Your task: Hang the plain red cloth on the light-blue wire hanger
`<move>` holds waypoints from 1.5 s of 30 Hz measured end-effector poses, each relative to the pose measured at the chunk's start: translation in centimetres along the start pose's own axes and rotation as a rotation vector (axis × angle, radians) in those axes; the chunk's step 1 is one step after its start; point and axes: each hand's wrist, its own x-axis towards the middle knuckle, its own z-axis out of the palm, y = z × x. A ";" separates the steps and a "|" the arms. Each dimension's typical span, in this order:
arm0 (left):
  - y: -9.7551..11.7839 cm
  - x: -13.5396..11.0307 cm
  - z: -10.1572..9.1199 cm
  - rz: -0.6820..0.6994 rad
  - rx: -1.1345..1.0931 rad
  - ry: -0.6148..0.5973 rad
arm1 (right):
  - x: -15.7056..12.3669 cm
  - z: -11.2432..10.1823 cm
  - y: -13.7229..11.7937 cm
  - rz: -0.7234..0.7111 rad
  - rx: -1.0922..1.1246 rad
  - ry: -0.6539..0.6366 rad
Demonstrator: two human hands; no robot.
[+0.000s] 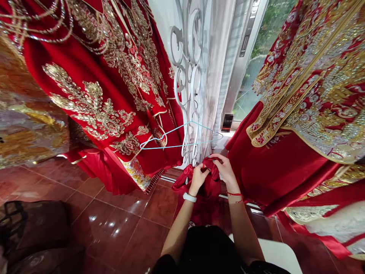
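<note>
Head view: both forearms reach forward from near edge, wrists close together at centre. Left hand (199,176), white band on wrist, fingers curled shut on bunched red cloth (209,188). Right hand (226,169), red string on wrist, pinches same cloth from above. Cloth hangs between and below hands, over tiled floor (119,213). Blue hanger (173,145) hangs just beyond, on white scrolled rack (186,68). Embroidered gown (94,95) far left.

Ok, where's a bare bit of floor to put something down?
The floor tiles are bare between the dark bag on the left, the embroidered robe behind and the left hand and its arm. It's crowded ahead: that hand and the right hand grip the red cloth under the blue hanger, with a second robe close on the right.
</note>
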 end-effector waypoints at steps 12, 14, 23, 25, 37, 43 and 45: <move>0.2 1.4 -0.9 0.030 0.014 -0.152 | 1.0 -1.3 0.3 0.030 0.059 0.059; -0.3 1.0 0.1 0.027 0.014 -0.128 | 1.0 -1.1 0.4 0.022 0.049 0.046; -0.7 0.7 -1.1 -0.116 -0.250 -0.079 | 1.0 -1.7 0.9 -0.045 -0.068 0.027; -0.3 0.5 -1.2 -0.111 -0.292 -0.016 | 1.0 -2.2 1.0 -0.106 -0.183 -0.005; 3.2 -0.1 -1.9 -0.045 -0.256 0.094 | 0.3 -1.0 0.3 0.091 0.006 -0.261; 3.4 0.3 -5.4 -0.119 -0.167 -0.014 | 0.7 1.1 -0.2 0.231 0.431 -0.130; 3.5 -0.2 -8.2 -0.147 -0.181 0.033 | 1.1 0.8 0.2 0.269 0.509 -0.050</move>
